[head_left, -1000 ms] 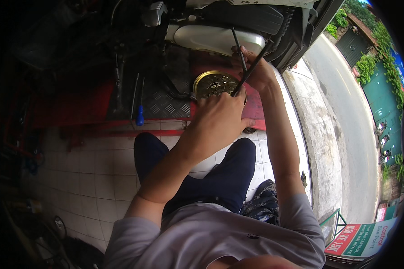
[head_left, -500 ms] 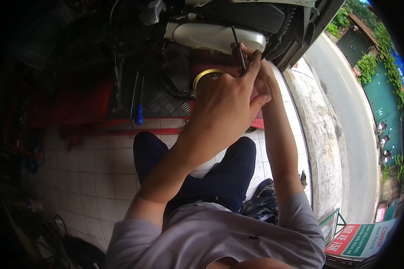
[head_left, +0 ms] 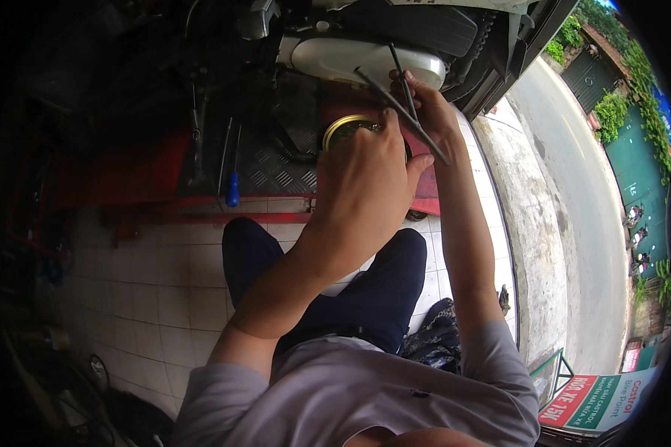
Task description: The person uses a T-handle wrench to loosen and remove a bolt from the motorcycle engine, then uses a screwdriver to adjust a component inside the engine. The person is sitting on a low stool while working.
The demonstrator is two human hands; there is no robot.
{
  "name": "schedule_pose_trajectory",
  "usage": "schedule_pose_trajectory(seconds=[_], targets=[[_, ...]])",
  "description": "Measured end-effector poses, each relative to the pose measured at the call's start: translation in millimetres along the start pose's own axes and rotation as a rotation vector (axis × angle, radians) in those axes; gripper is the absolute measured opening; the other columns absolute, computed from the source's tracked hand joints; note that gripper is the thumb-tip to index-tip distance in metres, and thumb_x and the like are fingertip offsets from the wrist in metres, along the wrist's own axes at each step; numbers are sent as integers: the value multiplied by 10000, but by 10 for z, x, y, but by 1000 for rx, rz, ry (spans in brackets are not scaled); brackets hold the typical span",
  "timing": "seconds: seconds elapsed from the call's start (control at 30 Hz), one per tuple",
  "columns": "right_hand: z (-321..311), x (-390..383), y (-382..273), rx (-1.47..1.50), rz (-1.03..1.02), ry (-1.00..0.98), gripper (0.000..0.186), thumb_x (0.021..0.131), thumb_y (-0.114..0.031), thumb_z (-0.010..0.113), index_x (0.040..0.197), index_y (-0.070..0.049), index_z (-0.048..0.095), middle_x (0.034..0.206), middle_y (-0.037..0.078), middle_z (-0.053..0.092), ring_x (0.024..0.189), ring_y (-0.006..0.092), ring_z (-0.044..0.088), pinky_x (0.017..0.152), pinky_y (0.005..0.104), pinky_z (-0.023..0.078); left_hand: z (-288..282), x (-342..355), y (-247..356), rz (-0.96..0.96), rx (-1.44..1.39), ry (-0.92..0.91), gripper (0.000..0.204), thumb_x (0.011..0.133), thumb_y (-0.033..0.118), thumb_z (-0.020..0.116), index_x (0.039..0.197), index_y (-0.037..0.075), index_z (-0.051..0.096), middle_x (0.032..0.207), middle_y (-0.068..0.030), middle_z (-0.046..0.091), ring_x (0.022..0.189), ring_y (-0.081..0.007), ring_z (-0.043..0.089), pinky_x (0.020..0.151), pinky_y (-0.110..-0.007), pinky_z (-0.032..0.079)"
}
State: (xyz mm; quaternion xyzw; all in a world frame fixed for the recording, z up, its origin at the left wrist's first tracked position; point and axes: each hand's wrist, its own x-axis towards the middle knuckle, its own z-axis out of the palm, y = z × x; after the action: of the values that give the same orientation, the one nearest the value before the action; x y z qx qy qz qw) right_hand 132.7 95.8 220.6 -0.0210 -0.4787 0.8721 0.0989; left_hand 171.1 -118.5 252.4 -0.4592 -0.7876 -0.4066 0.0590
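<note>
My right hand (head_left: 434, 106) pinches the dark shaft of what looks like a T-handle wrench (head_left: 396, 61), in front of the silver engine cover (head_left: 343, 59) of a motorbike. The wrench's bar slants across the shaft, from the cover down to my right wrist. My left hand (head_left: 365, 167) is beside the bar, palm down. Its thumb stands apart from its index finger, and the bar passes between them without being gripped. The other left fingers are hidden. Beyond the left hand is a round gold-rimmed container (head_left: 343, 121), partly covered by that hand.
A blue-handled screwdriver (head_left: 232, 191) and a thin metal rod (head_left: 224, 160) lie on the black tread plate (head_left: 272, 179) of a red lift stand (head_left: 119, 175). White floor tiles (head_left: 156, 283) spread around my knees. At right, a concrete ledge (head_left: 511, 164) borders the road.
The wrench's bar has swung round into view, slanting across the shaft. My left index finger has drawn back from near the right hand. My right hand keeps its place.
</note>
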Motion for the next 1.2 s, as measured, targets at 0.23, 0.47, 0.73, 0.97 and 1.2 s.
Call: schedule_pose_trajectory(seconds=[0.23,0.47,0.73,0.97,1.2], targets=[[-108,100,-13,130,66,-258,234,948,-267,559,1015,-45,587,649,-59,436,534,48,378,495,216,364,1,-4,14,-93,-45,-126,643,833,296,685,1352,14,431,713,-221,637,730,-384,659,685,-441,522],[-160,152,15,200,19,-302,222,956,-220,533,1000,-3,547,710,-41,456,570,54,397,501,216,358,146,-86,-69,88,-5,-301,619,838,312,685,1254,-84,455,770,-221,652,773,-404,654,720,-419,531],[300,-32,160,-164,-5,133,247,941,-321,568,949,-75,580,687,-34,451,608,85,435,587,245,400,112,115,-101,180,-335,115,813,884,258,658,1471,-6,161,637,-130,618,539,-182,609,579,-308,501],[-156,166,-56,12,53,-159,178,986,-250,469,979,-79,517,634,-70,355,527,48,329,487,194,304,258,82,-108,197,-542,-107,596,897,192,632,1392,-13,372,577,-136,603,508,-185,628,534,-311,491],[-96,126,-41,62,44,-176,160,977,-233,490,965,-75,510,633,-80,353,535,35,337,500,181,319,86,32,-67,-60,-265,55,450,884,265,649,1090,-123,556,582,-148,606,539,-268,638,587,-341,491]])
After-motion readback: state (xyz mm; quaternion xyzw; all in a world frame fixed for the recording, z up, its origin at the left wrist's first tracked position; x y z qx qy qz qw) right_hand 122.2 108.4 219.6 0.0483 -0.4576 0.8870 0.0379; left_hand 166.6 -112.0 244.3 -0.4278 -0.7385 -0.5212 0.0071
